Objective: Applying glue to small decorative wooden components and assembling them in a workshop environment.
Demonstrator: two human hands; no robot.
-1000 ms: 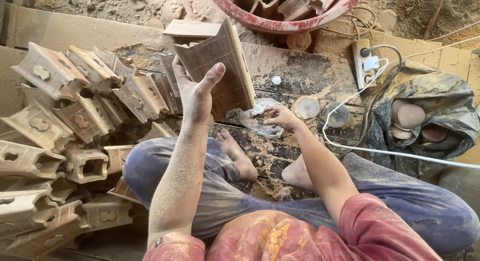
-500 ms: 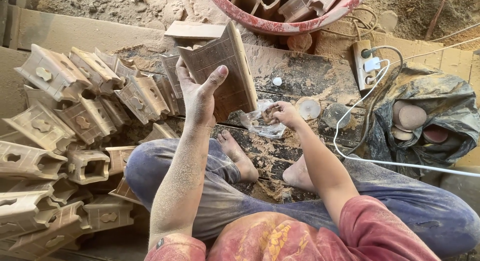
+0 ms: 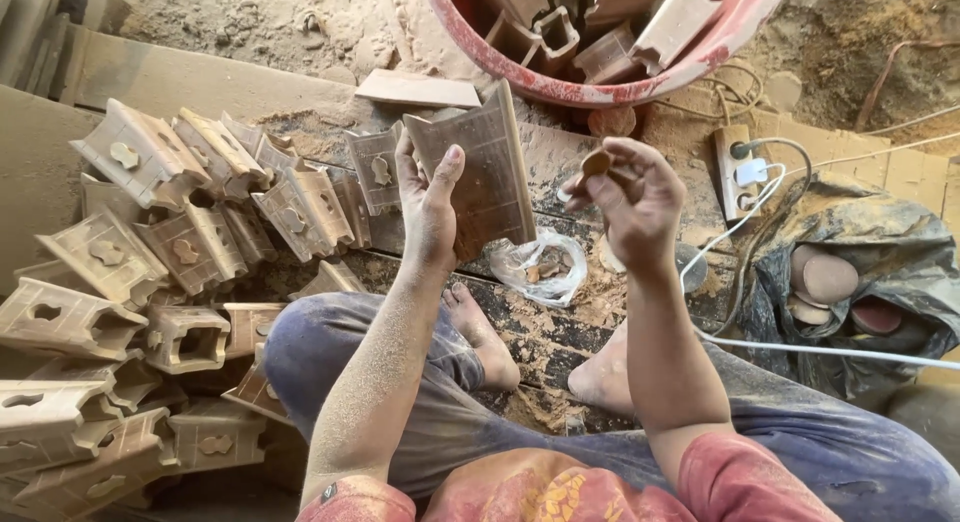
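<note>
My left hand (image 3: 428, 204) grips a carved wooden roof-shaped piece (image 3: 490, 162) and holds it upright in front of me, thumb pressed on its grooved face. My right hand (image 3: 632, 204) is raised beside it, to its right, pinching a small flat wooden insert (image 3: 596, 163) between thumb and fingers. Below the hands a clear plastic bag (image 3: 545, 267) with more small wooden bits lies on the dusty plank floor.
Several matching wooden pieces (image 3: 160, 262) are piled at my left. A red tub (image 3: 600, 67) with more pieces stands ahead. A power strip (image 3: 738, 162) with white cable (image 3: 800, 347) and a dark bag of sanding discs (image 3: 850, 272) lie at the right. My bare feet rest below.
My right hand left the plastic bag and rose up next to the wooden piece, now holding a small insert. The left hand kept the piece raised. The view shifted slightly.
</note>
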